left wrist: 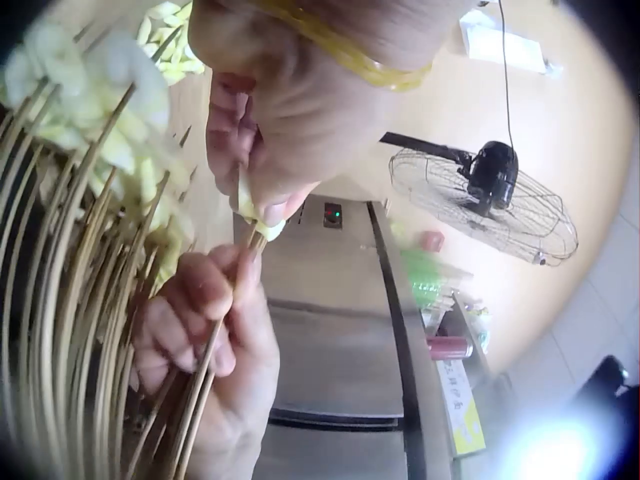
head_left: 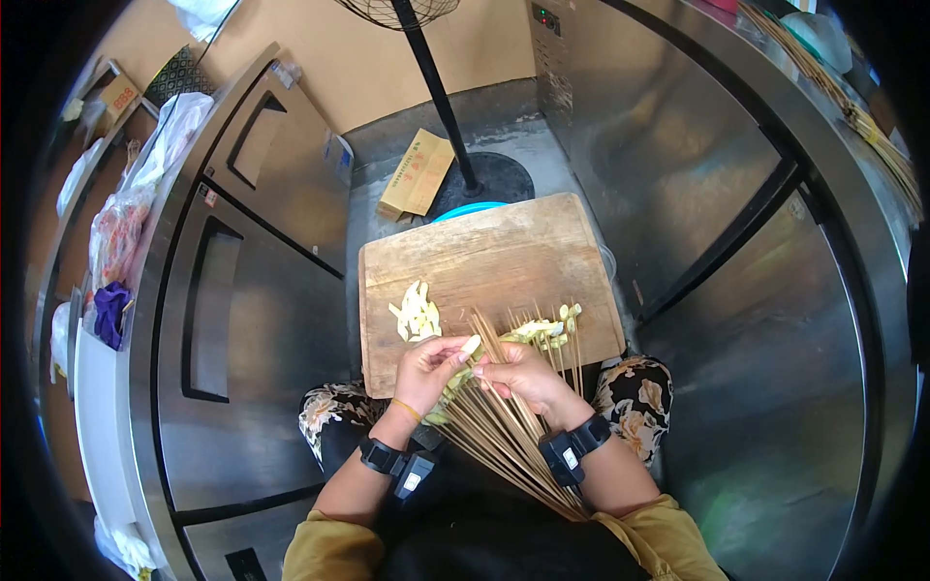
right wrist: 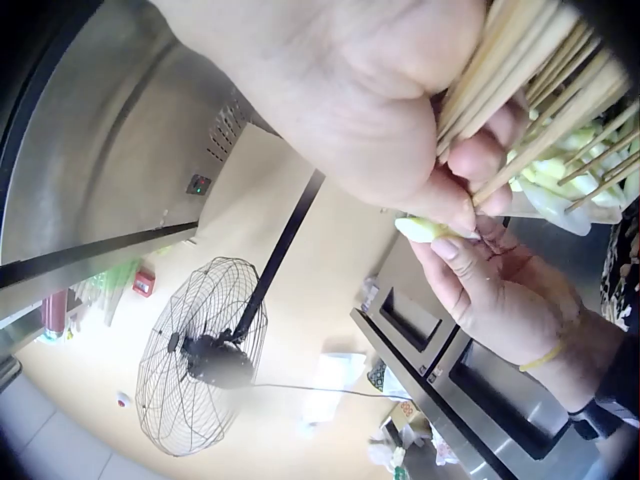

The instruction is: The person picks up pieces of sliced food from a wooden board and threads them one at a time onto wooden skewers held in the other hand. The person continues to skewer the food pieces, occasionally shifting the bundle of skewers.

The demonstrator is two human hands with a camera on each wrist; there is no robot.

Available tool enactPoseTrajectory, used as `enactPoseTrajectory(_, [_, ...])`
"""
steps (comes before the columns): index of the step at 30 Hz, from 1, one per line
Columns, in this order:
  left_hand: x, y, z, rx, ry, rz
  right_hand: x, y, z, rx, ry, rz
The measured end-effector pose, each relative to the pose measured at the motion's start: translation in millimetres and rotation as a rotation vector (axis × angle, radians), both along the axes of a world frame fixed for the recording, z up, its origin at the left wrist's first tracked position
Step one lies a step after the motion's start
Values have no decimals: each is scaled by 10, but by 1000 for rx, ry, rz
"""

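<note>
In the head view my left hand (head_left: 424, 378) pinches a pale yellow-green vegetable slice (head_left: 471, 346) between thumb and fingers. My right hand (head_left: 533, 380) grips several thin wooden skewers (head_left: 489, 334), close beside the left. At the slice, the left wrist view shows a skewer (left wrist: 208, 355) with its tip right at the slice's lower end. Below the hands, across the lap, lies a bundle of skewers (head_left: 504, 445) with vegetable pieces on their far ends. Loose slices (head_left: 417, 315) are heaped on the wooden board (head_left: 475, 247), left of centre. More skewered pieces (head_left: 542, 332) rest at its right.
Steel cabinets stand close on the left (head_left: 262, 300) and right (head_left: 668, 145). Beyond the board are a cardboard box (head_left: 417, 174) and a black fan stand (head_left: 441, 97). Plastic bags (head_left: 121, 232) sit on the left counter, and more skewers (head_left: 877, 145) lie on the right cabinet top.
</note>
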State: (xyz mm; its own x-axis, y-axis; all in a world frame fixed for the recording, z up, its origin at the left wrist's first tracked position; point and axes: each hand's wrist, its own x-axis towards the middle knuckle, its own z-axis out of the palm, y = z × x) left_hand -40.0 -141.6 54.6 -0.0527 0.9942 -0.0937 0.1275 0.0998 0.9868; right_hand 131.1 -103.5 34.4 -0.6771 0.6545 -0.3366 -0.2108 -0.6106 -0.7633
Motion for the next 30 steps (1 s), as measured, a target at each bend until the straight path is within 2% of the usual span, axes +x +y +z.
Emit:
enactPoseTrajectory(4, [-46,-12,-174,-55,22,25,46,-16,212,37,-23,-61])
enactPoseTrajectory(7, [-7,28,-259,76,176,31,108,-13,203,32,37,-28])
enactPoseTrajectory(12, [85,89,-155,82,327,-18,138,-19,153,96,-37,-95])
enactPoseTrajectory(17, [93,65,-42,135,347,1,136,-38,199,227,-101,-103])
enactPoseTrajectory(20, [88,89,-61,155,348,5,148,-31,205,173,-72,-134])
enactPoseTrajectory(23, [115,148,-126,182,357,-15,176,-32,216,198,-151,-157])
enactPoseTrajectory(26, [114,166,-149,153,399,-43,188,-24,96,284,-135,-289])
enactPoseTrajectory(28, [66,150,-254,94,450,-66,232,0,217,162,-53,-191])
enactPoseTrajectory(30, [4,182,-441,170,501,-66,252,11,268,13,82,-55])
